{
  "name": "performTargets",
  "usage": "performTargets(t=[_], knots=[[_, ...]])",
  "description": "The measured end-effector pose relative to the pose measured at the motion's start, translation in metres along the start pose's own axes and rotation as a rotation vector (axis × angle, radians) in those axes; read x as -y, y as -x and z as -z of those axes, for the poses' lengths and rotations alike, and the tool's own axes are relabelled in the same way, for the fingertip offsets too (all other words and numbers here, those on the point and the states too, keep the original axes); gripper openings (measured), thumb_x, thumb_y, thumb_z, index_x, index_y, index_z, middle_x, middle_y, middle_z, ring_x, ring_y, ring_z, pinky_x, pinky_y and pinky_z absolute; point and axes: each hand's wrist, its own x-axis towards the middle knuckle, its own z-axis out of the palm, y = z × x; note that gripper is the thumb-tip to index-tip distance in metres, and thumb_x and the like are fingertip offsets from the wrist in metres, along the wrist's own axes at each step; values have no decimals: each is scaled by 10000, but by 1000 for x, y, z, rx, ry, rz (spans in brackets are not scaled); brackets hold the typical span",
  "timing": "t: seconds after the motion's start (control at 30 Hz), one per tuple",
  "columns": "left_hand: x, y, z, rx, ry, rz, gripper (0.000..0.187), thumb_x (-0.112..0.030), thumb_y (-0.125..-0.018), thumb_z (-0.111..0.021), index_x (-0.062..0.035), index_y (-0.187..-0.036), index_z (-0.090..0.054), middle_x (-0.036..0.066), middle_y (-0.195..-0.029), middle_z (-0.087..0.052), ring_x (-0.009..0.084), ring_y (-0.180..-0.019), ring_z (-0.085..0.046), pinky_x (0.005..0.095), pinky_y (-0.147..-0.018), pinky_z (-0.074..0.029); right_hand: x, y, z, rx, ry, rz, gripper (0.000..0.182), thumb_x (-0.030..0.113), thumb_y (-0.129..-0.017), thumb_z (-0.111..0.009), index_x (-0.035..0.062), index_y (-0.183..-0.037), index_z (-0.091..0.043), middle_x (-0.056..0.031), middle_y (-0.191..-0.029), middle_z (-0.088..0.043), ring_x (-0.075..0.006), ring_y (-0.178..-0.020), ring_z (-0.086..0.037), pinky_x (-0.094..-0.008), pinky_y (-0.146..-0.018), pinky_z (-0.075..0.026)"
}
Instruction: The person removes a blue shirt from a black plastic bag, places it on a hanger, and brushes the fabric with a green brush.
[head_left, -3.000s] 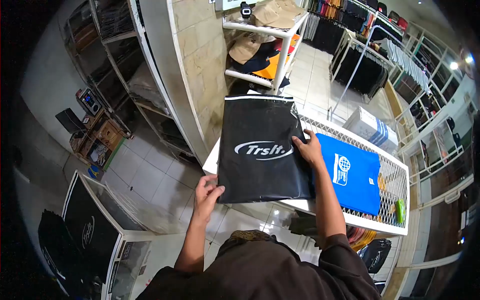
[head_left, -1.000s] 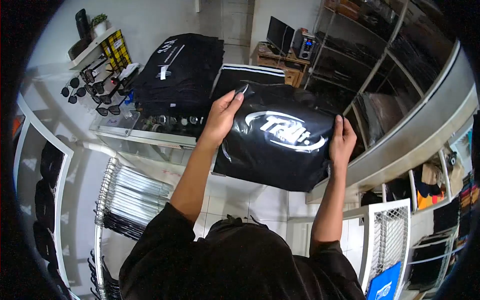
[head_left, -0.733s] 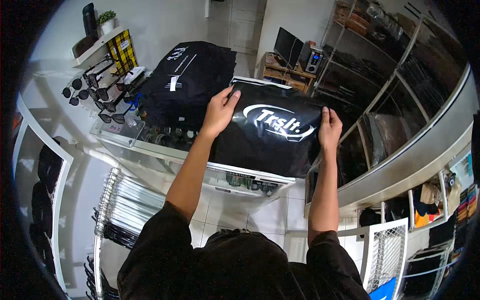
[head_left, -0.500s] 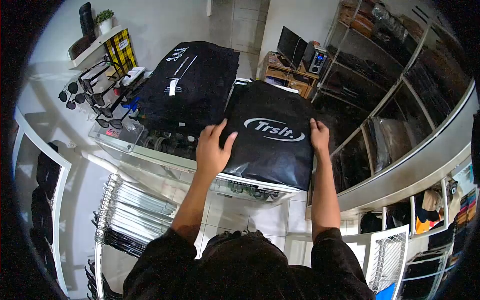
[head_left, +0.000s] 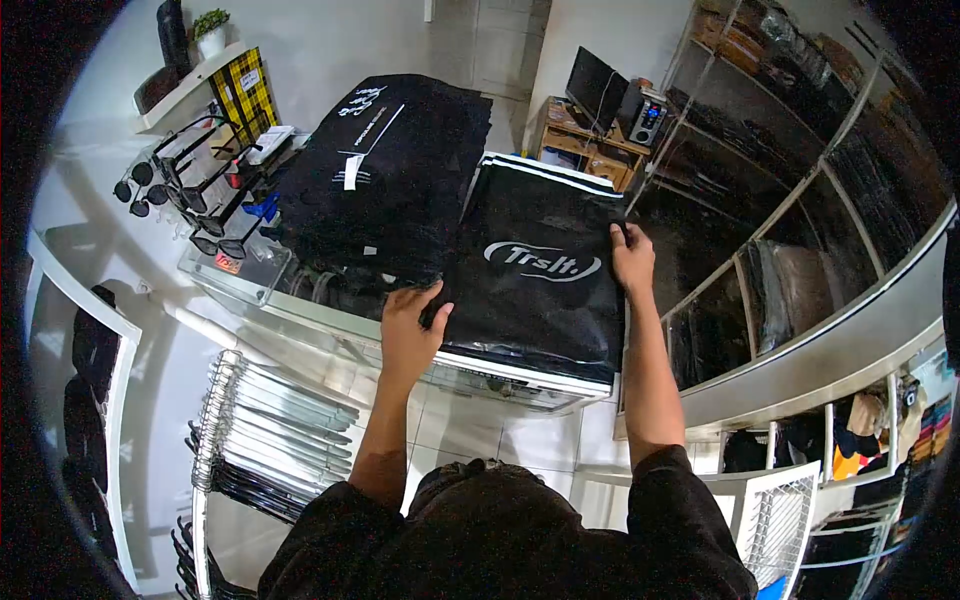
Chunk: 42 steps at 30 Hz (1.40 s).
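Note:
A flat black plastic bag printed "Trslt." in white lies on top of the glass counter. My right hand is at the bag's right edge, its fingers bent around that edge. By the bag's near left corner, my left hand has its thumb and fingers apart and holds nothing. Its fingertips are close to the stack of folded black garments, which carries white print and a white label. White edges show along the far side of the bag.
Sunglasses hang on a rack at left. A metal rail of hangers stands below the counter's left side. Behind are a monitor and a speaker on a wooden desk. Glass-fronted shelves with clothing line the right.
My left hand has moved down and left, off the bag's surface. My right hand has shifted slightly up along the edge. More white edging shows at the bag's far side.

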Motion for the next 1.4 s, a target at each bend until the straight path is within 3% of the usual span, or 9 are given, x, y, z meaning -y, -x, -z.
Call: performTargets(t=[0.3,0.37,0.47,0.6,0.7,0.93,1.03,1.17,1.4], knots=[[6,2,-4,5,10,4,209,-147,-890,-732,-30,-1058,-776,146,-1089,-745,349,-1110,-633,446,-995,-487,-9,13,-4,110,312,-109,613,491,-900,-717,36,-1305,-648,-277,-1193,-686,-420,-1146,-656,-466,-996,-503],[4,2,-3,2,11,18,207,-166,-899,-731,-32,-1049,-777,143,-1088,-751,350,-1122,-640,441,-997,-490,-16,30,1,34,293,-21,618,510,-926,-676,70,-1354,-607,-265,-1313,-605,-441,-1262,-549,-492,-1062,-445],[1,2,0,-14,47,36,194,-162,-875,-766,-64,-1043,-781,117,-1087,-759,343,-1084,-665,431,-996,-492,-1,78,25,62,168,-48,643,514,-946,-654,49,-1384,-582,-260,-1381,-550,-449,-1288,-513,-495,-1083,-425],[10,5,-4,42,-18,43,204,-177,-895,-754,-73,-1068,-786,105,-1120,-759,317,-1145,-645,423,-1043,-474,5,166,39,73,332,177,649,489,-997,-589,62,-1478,-504,-303,-1425,-515,-476,-1303,-503,-527,-1090,-418],[9,4,-2,55,-20,26,196,-171,-906,-746,-69,-1069,-786,106,-1121,-759,312,-1145,-646,417,-1037,-480,3,187,37,78,255,105,579,429,-1045,-512,109,-1524,-457,-333,-1440,-500,-500,-1316,-503,-542,-1087,-425],[7,6,-1,29,6,10,158,-108,-894,-729,-65,-1033,-789,115,-1102,-756,324,-1130,-643,420,-999,-502,3,189,38,-6,149,142,540,383,-1049,-527,85,-1498,-492,-340,-1437,-496,-516,-1272,-535,-545,-1034,-472],[0,14,12,-1,-123,23,228,-249,-940,-710,-96,-1089,-790,124,-1271,-701,353,-1239,-579,493,-1106,-388,20,203,53,-75,168,196,519,361,-1025,-585,80,-1460,-543,-321,-1456,-488,-490,-1288,-530,-535,-1052,-452],[0,38,19,56,-155,-71,260,-252,-940,-720,-120,-1155,-782,119,-1289,-696,346,-1299,-544,493,-1115,-372,19,234,59,-54,275,287,490,335,-989,-645,76,-1403,-610,-291,-1478,-479,-425,-1309,-506,-496,-1082,-394],[16,48,13,42,-140,-92,250,-193,-962,-673,-139,-1185,-771,62,-1312,-697,284,-1328,-537,487,-1165,-291,-12,252,27,-199,103,281,413,256,-1004,-581,45,-1354,-640,-290,-1453,-496,-460,-1279,-515,-501,-1072,-407]])
